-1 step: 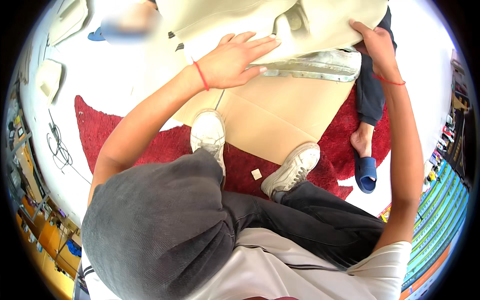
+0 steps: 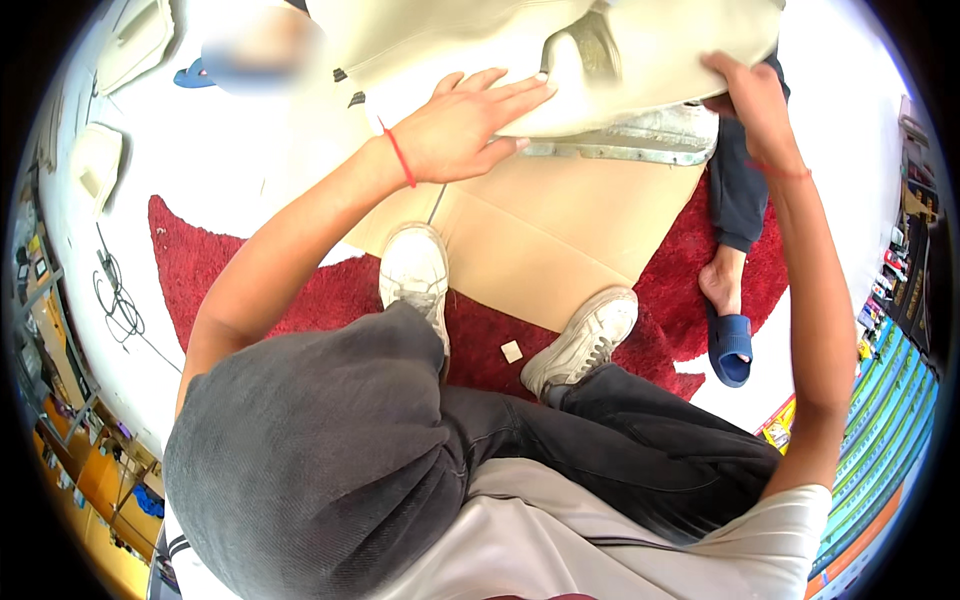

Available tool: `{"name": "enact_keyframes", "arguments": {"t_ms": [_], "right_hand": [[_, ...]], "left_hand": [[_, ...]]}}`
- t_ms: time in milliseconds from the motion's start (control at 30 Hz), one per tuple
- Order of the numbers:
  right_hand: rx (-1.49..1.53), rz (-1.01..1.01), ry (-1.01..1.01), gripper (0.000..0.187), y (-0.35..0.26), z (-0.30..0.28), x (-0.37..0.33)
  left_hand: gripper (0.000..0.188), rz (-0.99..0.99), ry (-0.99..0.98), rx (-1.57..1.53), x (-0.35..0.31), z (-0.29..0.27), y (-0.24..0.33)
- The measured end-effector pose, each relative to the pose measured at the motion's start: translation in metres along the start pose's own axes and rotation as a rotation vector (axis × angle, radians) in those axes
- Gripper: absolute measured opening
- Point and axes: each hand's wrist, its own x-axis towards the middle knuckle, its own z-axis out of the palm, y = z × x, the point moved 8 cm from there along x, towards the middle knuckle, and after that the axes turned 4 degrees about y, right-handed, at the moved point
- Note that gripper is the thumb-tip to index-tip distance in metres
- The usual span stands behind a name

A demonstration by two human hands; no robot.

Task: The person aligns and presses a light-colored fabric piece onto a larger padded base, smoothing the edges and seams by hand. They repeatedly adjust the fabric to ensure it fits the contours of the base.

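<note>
A large cream leather-like cover [image 2: 430, 65] with a hollowed, slotted recess [image 2: 580, 58] fills the top of the view. My left hand [image 2: 465, 125] rests on its near part, fingers stretched out and thumb apart. At the right edge of the cover, my right hand [image 2: 755, 100] pinches the rim between thumb and fingers; it is slightly blurred. Below the near edge shows a greyish, worn metal-looking piece [image 2: 640, 142] with small rivet-like dots. The rest of that piece is hidden under the cover.
Cardboard [image 2: 540, 225] lies beneath, over a dark red rug [image 2: 240, 270]. A small pale square [image 2: 512, 351] sits between my shoes. Another person's foot in a blue slipper [image 2: 732, 345] is at right. Cream moulded pieces [image 2: 95, 165] and a black cable [image 2: 120, 300] lie left.
My right hand has shifted slightly down and outward with the cover's right edge. The cover's near edge sits a little lower over the metal-looking piece. My left hand has barely moved.
</note>
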Motion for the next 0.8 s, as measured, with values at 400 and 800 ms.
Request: {"name": "enact_keyframes", "arguments": {"t_ms": [400,800], "right_hand": [[0.152,0.176,-0.110,0.035,0.062,-0.032,-0.080],[0.413,0.030,-0.150,0.037,0.079,-0.010,-0.093]], "left_hand": [[0.084,-0.060,-0.016,0.017,-0.018,-0.001,-0.017],[0.080,0.059,0.067,0.183,-0.006,0.022,0.015]]}}
